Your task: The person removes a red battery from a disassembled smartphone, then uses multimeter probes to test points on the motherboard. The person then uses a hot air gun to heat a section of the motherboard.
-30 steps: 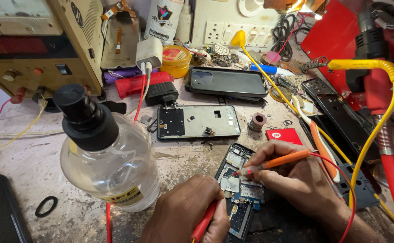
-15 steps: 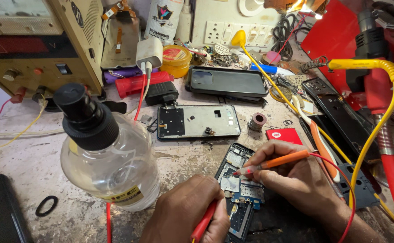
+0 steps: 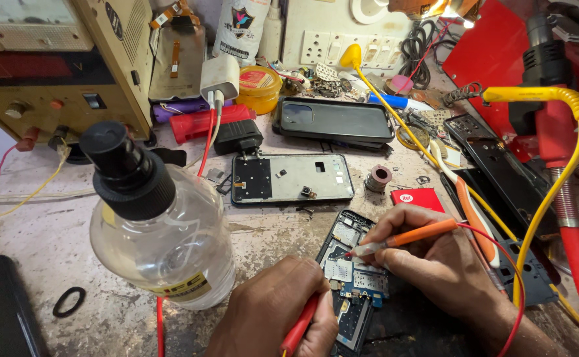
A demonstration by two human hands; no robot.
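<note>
I see both hands low over an opened phone (image 3: 352, 277) that lies near the front edge of the bench (image 3: 51, 231), its circuit board bared. My right hand (image 3: 434, 264) has its grip pinched on an orange probe (image 3: 408, 236), held like a pen, and the metal tip touches the board near the upper middle of the phone. A thin red lead runs from the probe's back end and curves down past the wrist. My left hand (image 3: 276, 314) has its grip closed round a red probe (image 3: 300, 325), which slants toward the phone's lower left edge; I cannot tell whether its tip meets the board, since the fingers hide it.

Just left of the left hand stands a clear bottle (image 3: 160, 235) with a black spray cap, close to the camera. A black ring (image 3: 69, 301) lies on the bench to its left, and a dark slab (image 3: 2, 311) sits at the front left corner. Behind the phone lies a bare phone frame (image 3: 292, 178), and beyond that a black phone (image 3: 335, 121) lies flat. A small metal spool (image 3: 378, 178) and a red card (image 3: 421, 198) sit just above the right hand. A beige meter box (image 3: 58, 66) stands at the back left. A yellow cable (image 3: 553, 165) arcs down the right side beside red equipment (image 3: 487, 53).
</note>
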